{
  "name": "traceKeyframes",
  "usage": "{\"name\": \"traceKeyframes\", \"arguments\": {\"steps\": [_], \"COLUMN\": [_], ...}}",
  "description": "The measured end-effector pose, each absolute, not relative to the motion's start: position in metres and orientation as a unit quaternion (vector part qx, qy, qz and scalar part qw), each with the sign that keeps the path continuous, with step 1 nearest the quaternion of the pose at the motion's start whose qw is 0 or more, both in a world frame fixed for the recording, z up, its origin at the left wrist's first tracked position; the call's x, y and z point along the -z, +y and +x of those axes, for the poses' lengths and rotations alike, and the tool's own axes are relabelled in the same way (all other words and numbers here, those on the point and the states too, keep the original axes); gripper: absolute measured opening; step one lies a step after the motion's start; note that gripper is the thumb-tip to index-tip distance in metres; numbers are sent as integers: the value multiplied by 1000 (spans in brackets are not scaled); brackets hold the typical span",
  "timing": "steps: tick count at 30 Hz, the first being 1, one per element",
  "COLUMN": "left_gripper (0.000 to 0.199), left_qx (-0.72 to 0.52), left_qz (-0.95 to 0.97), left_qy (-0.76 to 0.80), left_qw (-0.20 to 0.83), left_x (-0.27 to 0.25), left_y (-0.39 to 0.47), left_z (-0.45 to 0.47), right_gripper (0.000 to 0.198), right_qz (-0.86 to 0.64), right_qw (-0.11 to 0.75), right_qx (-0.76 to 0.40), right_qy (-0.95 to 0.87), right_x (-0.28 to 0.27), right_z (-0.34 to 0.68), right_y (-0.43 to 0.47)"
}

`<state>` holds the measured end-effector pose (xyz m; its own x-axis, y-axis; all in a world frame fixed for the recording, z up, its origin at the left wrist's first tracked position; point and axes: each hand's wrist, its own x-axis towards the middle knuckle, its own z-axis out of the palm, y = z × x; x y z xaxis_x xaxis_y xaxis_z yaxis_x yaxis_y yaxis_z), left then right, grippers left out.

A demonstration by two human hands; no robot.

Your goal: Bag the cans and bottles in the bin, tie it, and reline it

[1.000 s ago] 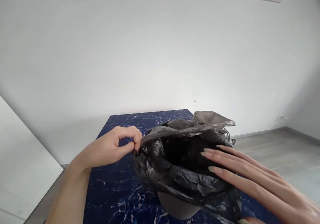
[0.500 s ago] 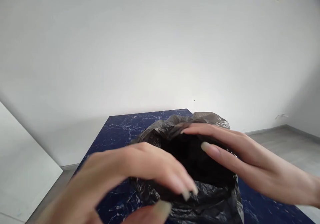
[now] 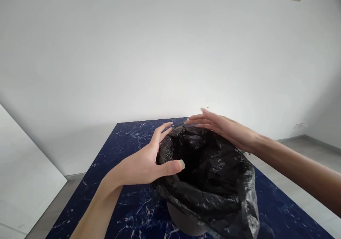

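A black plastic bin bag (image 3: 213, 196) lines a grey bin (image 3: 183, 217), its edge folded outward over the rim. The bin stands on a dark blue marbled table (image 3: 133, 136), and its dark inside faces me. My left hand (image 3: 149, 162) lies against the left side of the bag, thumb over the rim and fingers stretched along the outside. At the far side, my right hand (image 3: 226, 129) has its fingers extended flat along the outer edge of the bag. Neither hand is closed on the bag. The bin's far wall is hidden by the bag.
A pale wall (image 3: 160, 54) rises behind the table. On the left stands a white panel (image 3: 26, 171). Grey floor (image 3: 314, 161) shows to the right, with a small light-coloured fitting low on the wall (image 3: 300, 125).
Both hands have moved from over the bag's opening to its outside, left hand to the left side, right hand to the far side. The bag's far edge now lies folded down.
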<state>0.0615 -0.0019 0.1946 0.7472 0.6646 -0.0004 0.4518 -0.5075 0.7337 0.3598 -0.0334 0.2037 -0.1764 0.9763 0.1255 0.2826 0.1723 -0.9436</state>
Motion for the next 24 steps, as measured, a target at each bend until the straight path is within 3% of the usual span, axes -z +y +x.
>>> {"name": "traceKeyframes", "arguments": {"steps": [6,10,14,17,21,24], "left_gripper": [152,165,170,168,166,156], "left_qx": [-142,-138,-112,-93,-92,-84], "left_qz": [844,847,862,878,881,869], "left_qy": [214,179,170,195,225,240], "left_qw": [471,482,464,427,405,425], "left_x": [-186,-175,-171,-175,-183,-186], "left_y": [11,24,30,27,23,31], "left_z": [65,65,65,64,56,40], "right_gripper": [56,62,53,37,41,34], "right_qz": [-474,-448,-480,-511,-531,-461], "right_qw": [464,581,715,732,683,708], "right_qx": [-518,-534,-363,-292,-280,-155], "right_qy": [-539,-421,-355,-343,-416,-512], "right_x": [-176,-134,-77,-55,-79,-119], "right_z": [367,366,366,364,366,371], "right_y": [-49,-60,-65,-71,-83,-94]}}
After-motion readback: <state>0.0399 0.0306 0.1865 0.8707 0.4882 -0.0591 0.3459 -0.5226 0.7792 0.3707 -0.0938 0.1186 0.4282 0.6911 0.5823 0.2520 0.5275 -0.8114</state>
